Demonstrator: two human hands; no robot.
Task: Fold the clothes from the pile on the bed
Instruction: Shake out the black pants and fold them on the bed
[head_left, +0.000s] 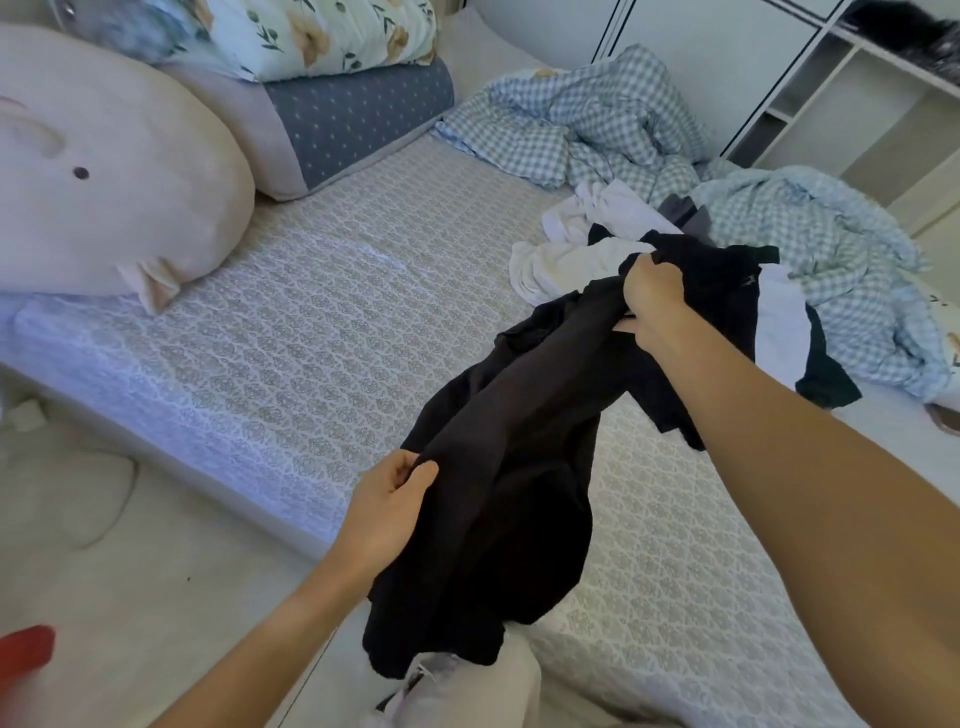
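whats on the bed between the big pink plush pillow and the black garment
Nothing: in the head view only bare patterned grey mattress cover lies between the pink plush pillow and the black garment.

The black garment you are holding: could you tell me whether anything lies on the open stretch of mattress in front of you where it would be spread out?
Nothing visible does. Both the left hand and right hand grip the black garment, and the patterned mattress ahead lies bare; the clothes pile sits off to the right.
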